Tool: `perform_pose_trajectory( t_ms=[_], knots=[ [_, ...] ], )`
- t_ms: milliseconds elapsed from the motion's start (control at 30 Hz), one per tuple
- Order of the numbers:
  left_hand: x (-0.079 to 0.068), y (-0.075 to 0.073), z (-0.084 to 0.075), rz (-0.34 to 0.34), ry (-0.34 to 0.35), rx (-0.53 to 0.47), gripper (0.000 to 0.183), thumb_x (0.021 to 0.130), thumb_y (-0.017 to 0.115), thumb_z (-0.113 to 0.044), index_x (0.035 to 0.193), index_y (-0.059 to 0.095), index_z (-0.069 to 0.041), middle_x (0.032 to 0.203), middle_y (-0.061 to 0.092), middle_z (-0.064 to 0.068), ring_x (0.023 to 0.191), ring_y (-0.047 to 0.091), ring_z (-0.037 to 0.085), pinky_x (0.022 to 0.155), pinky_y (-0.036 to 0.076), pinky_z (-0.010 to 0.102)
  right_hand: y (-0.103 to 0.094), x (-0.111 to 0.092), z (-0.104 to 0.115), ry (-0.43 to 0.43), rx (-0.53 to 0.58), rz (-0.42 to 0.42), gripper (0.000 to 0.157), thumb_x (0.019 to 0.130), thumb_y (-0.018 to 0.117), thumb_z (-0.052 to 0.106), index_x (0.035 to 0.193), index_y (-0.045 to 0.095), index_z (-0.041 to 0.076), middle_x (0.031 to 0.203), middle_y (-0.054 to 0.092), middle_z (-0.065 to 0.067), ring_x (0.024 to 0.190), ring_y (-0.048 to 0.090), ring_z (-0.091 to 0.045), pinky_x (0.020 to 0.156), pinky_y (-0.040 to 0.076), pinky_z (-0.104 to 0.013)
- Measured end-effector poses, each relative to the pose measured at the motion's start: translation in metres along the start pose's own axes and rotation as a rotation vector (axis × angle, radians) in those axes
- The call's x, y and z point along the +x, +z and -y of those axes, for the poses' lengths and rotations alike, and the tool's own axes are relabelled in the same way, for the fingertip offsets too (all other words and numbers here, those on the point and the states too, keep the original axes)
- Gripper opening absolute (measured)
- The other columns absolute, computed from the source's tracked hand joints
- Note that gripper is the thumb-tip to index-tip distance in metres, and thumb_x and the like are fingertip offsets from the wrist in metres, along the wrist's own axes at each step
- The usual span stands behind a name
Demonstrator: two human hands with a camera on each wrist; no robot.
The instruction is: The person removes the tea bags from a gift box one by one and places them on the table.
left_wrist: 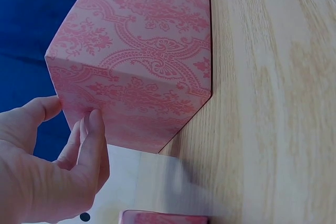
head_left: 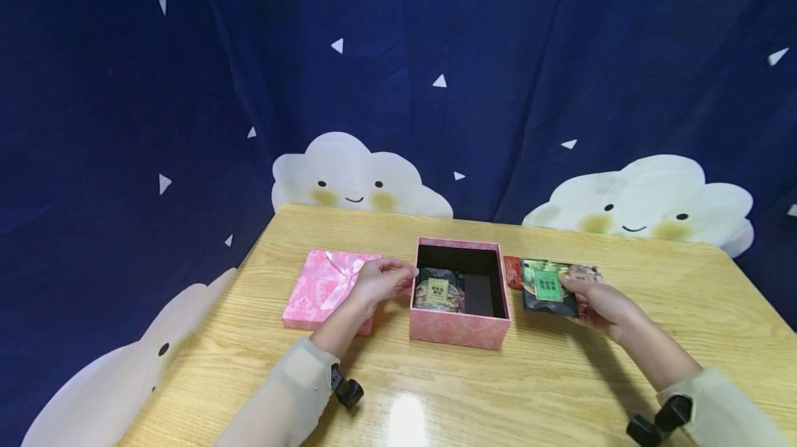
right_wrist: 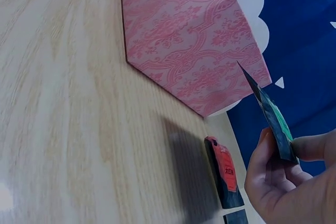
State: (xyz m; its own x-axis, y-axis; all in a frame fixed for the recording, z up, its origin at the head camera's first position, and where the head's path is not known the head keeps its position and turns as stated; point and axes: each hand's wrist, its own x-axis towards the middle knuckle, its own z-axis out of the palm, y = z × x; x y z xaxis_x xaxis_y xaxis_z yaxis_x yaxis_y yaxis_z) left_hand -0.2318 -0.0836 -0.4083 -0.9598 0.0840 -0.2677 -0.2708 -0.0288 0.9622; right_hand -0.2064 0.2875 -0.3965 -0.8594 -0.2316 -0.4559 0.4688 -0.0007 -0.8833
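Observation:
My right hand (head_left: 600, 308) pinches a black food packet with a green label (head_left: 548, 286) between thumb and fingers, to the right of a pink patterned gift box (head_left: 457, 328). The packet stands nearly edge-on in the right wrist view, raised above the table. My left hand (head_left: 380, 281) holds the upper edge of the box's left wall, its thumb (left_wrist: 50, 107) at the rim and fingertips against the outside. Inside the topless box lies another dark packet with a pale yellow-green label (head_left: 438, 289), toward the left. Its dark inner floor shows on the right.
The pink lid with a ribbon bow (head_left: 330, 281) lies left of the box, partly behind my left forearm. A red-labelled packet (right_wrist: 226, 169) and another packet (head_left: 587, 272) lie on the wooden table (head_left: 349, 385) at right. A dark blue curtain (head_left: 398, 87) hangs behind.

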Motion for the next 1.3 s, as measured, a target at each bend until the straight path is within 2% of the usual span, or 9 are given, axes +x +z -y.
perform_pose_trajectory(
  t_ms=[233, 367, 567, 933, 1300],
  knots=[
    [0.001, 0.000, 0.000, 0.000, -0.005, -0.005, 0.019, 0.086, 0.065, -0.003, 0.102, 0.066, 0.006, 0.079, 0.069, 0.003, 0.065, 0.064, 0.007, 0.072, 0.062, 0.025, -0.002, 0.004, -0.007, -0.010, -0.032, -0.002, 0.014, 0.100, 0.050, 0.023, 0.090, 0.058, 0.016, 0.081, 0.065, 0.004, 0.074, 0.064, -0.006, 0.069, 0.059, -0.018],
    [0.001, 0.000, 0.001, -0.004, -0.013, -0.004, 0.019, 0.085, 0.065, -0.004, 0.102, 0.066, 0.005, 0.078, 0.068, 0.002, 0.066, 0.064, 0.007, 0.077, 0.062, 0.028, -0.004, 0.008, -0.014, -0.012, -0.058, -0.013, 0.013, 0.100, 0.049, 0.022, 0.092, 0.056, 0.015, 0.082, 0.064, 0.004, 0.074, 0.063, -0.006, 0.068, 0.058, -0.018],
    [0.000, 0.001, 0.002, 0.000, -0.006, -0.007, 0.019, 0.085, 0.065, -0.004, 0.101, 0.066, 0.005, 0.080, 0.068, 0.003, 0.069, 0.065, 0.008, 0.084, 0.061, 0.034, -0.005, 0.011, -0.025, 0.005, -0.052, -0.026, 0.016, 0.099, 0.048, 0.018, 0.087, 0.059, 0.015, 0.078, 0.067, 0.004, 0.073, 0.065, -0.006, 0.068, 0.059, -0.019],
    [0.001, 0.001, 0.003, -0.002, 0.000, 0.000, 0.017, 0.084, 0.065, -0.005, 0.099, 0.066, 0.004, 0.082, 0.068, 0.003, 0.069, 0.065, 0.007, 0.088, 0.060, 0.039, -0.004, 0.009, -0.028, 0.024, -0.081, -0.048, 0.016, 0.098, 0.051, 0.020, 0.086, 0.061, 0.014, 0.078, 0.066, 0.004, 0.071, 0.065, -0.006, 0.067, 0.059, -0.019],
    [0.001, 0.000, 0.003, -0.005, 0.010, 0.005, 0.020, 0.084, 0.066, -0.006, 0.101, 0.066, 0.004, 0.083, 0.069, 0.004, 0.069, 0.065, 0.008, 0.088, 0.060, 0.039, -0.004, 0.010, -0.033, 0.030, -0.115, -0.021, 0.014, 0.099, 0.052, 0.022, 0.092, 0.060, 0.013, 0.082, 0.065, 0.005, 0.075, 0.065, -0.005, 0.072, 0.060, -0.020]
  ],
)
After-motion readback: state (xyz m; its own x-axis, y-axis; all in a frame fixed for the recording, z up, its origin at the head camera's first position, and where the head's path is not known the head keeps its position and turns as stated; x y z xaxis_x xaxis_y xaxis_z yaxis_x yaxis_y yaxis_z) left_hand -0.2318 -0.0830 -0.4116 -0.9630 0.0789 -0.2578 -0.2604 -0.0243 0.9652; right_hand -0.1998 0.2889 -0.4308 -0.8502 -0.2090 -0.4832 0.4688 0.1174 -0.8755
